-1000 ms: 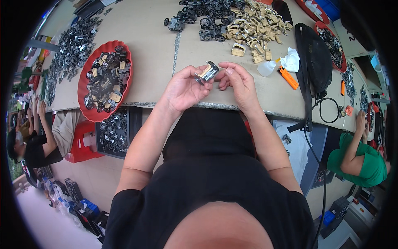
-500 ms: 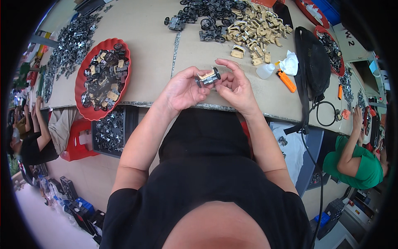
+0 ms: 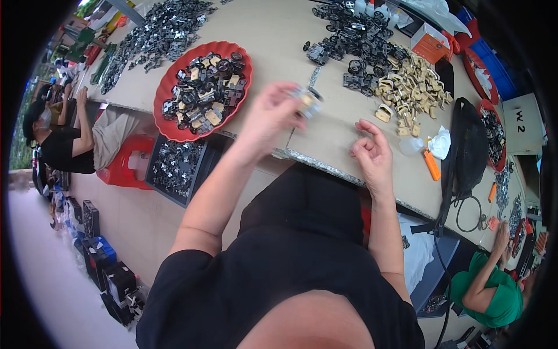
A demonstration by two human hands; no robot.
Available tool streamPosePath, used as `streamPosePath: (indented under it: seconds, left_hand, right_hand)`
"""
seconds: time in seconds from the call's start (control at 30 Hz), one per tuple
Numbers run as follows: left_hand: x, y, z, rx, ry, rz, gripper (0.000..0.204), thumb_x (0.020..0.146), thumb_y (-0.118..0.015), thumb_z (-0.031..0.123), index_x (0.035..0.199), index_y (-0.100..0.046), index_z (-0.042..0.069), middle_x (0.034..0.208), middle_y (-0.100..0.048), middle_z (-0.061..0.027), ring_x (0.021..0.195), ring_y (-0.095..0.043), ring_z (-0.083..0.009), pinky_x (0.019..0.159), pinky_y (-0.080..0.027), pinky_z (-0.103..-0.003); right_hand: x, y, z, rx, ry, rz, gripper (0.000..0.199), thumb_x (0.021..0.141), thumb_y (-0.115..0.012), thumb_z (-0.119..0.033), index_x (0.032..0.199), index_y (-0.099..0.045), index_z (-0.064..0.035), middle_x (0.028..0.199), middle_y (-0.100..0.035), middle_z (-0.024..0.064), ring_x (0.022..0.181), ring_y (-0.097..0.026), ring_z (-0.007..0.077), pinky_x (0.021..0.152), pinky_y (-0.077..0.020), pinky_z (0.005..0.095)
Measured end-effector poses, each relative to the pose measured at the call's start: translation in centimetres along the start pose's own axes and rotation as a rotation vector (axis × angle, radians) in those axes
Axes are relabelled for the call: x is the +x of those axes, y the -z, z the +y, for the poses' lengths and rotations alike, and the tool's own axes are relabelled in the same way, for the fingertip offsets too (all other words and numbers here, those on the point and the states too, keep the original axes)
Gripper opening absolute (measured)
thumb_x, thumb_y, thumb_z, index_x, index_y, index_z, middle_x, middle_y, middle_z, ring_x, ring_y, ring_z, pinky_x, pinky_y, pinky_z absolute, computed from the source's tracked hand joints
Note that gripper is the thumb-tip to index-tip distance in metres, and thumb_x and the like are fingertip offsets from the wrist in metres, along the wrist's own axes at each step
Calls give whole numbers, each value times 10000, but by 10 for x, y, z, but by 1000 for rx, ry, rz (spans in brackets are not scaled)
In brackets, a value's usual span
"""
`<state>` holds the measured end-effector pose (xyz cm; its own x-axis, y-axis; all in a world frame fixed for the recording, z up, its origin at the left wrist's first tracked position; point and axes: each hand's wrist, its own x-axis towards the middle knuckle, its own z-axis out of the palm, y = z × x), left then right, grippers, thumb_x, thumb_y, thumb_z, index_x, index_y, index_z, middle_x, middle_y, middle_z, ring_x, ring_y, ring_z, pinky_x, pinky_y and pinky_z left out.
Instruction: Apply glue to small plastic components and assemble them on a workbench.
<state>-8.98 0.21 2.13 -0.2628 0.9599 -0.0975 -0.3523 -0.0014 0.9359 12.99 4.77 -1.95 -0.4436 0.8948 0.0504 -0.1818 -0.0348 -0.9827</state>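
Observation:
A small toy car chassis (image 3: 310,103) with a beige piece on it is pinched in my left hand (image 3: 267,122), smeared by motion above the table. My right hand (image 3: 374,156) hovers near the table's front edge, fingers loosely bent and apart, holding nothing I can see. To the left of my left hand stands a red scalloped bowl (image 3: 160,113) heaped with similar chassis (image 3: 203,87) bearing beige pieces. Beyond my right hand lie a pile of loose beige plastic pieces (image 3: 415,87) and a pile of black-wheeled chassis (image 3: 354,35).
Grey parts (image 3: 157,38) spread over the far left. On the right are a small white bottle (image 3: 411,146), a crumpled tissue (image 3: 440,143), an orange tool (image 3: 432,166) and a black bag (image 3: 469,145). Other people sit at both sides. A grey crate (image 3: 177,168) of parts stands below the table edge.
My hands have parted. The left one has carried the chassis away from the right, toward the red bowl. My right hand has let go of it. The view has turned left.

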Motion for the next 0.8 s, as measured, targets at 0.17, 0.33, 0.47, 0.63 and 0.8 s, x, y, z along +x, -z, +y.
streamPosePath:
  seconds: [0.17, 0.33, 0.47, 0.63, 0.8]
  left_hand:
    - [10, 70, 46, 996, -821, 595, 219, 799, -605, 62, 1009, -567, 11, 893, -601, -91, 779, -568, -156, 683, -457, -272]
    - [16, 161, 66, 1529, -604, 709, 300, 768, -569, 124, 1037, -584, -6, 934, -608, -207, 884, -579, -335, 801, -443, -391]
    - [31, 178, 55, 1723, -715, 966, 295, 800, -542, 152, 1038, -586, -19, 956, -601, -214, 901, -568, -364, 827, -435, -422]
    - [34, 20, 37, 1343, -819, 366, 214, 785, -566, 73, 989, -607, 23, 901, -617, -120, 846, -586, -249, 760, -463, -332]
    - [54, -73, -58, 792, -278, -96, 269, 753, -633, 95, 1014, -583, 51, 875, -585, -101, 753, -585, -205, 683, -481, -307]
  right_hand:
    - [-1, 3, 4, 17, -3, -10, 419, 773, -540, 86, 1182, -467, 26, 1134, -474, 85, 762, -512, 46, 671, -431, 168]
    - [1, 4, 10, 22, 8, -38, 369, 777, -557, 50, 1139, -510, -1, 1114, -483, 59, 738, -499, 34, 645, -418, 169]
    - [2, 3, 10, 7, 25, -21, 344, 772, -558, 40, 1113, -520, 11, 1069, -501, 63, 704, -501, 32, 627, -418, 165]
    - [-6, 5, 9, 43, 80, 109, 320, 791, -561, 27, 1106, -507, 26, 1019, -512, 72, 677, -506, 38, 618, -418, 169]
    - [-26, 4, 13, -71, 356, 352, 206, 811, -551, 21, 1007, -487, 16, 944, -492, 63, 704, -480, 58, 635, -416, 193]
